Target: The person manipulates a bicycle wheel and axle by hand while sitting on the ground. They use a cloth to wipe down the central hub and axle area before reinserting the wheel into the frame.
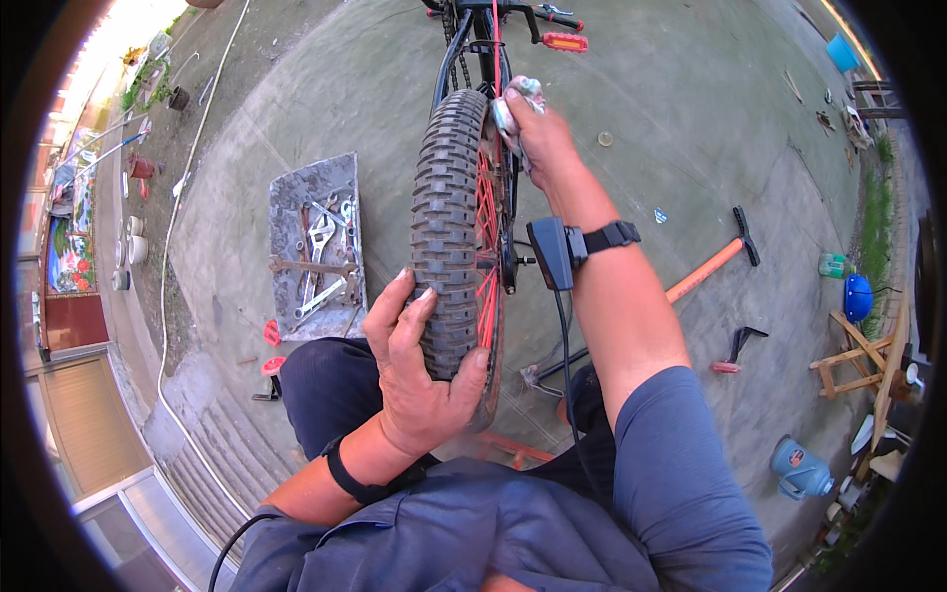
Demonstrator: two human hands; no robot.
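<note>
A bicycle wheel with a knobby black tyre and red spokes stands upright in front of me, joined to a dark bicycle frame. My left hand grips the near end of the tyre, fingers on its left side and thumb on its right. Further up, my right hand is closed round a crumpled, light-coloured rag, pressed against the right side of the wheel by the frame. The rag hides what lies under it. A red pedal shows beyond my right hand.
Left of the wheel sits a grey metal tray holding several wrenches. A hammer-like tool with an orange handle lies to the right, near a loose pedal on a crank arm. A blue jug stands at the lower right.
</note>
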